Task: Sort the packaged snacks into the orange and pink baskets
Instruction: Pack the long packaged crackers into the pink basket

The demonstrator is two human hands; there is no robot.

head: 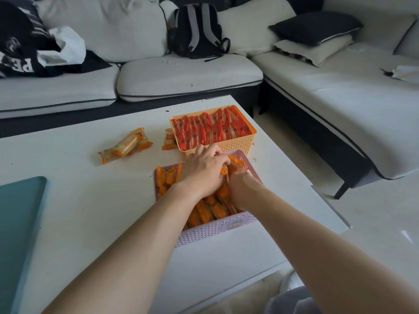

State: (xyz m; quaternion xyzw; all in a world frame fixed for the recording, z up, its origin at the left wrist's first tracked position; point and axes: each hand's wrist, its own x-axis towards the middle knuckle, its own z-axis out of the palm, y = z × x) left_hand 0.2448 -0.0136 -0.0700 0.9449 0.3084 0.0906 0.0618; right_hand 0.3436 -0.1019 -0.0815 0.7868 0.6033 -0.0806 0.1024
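Pink basket: taken as the landmark and filled with orange packets stood in rows.
Left hand: lowered over the pink basket's far end, fingers curled round a held packet.
Right hand: set inside the pink basket beside the left hand. It is blurred, so its grip cannot be told, though the same packet is possibly touched.
Orange basket: placed just beyond the pink basket and packed with red packets.
Loose packets: left on the table, beyond and left of the pink basket.

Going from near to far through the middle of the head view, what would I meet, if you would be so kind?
Pink lattice plastic basket → orange lattice plastic basket → black fabric backpack with grey straps.
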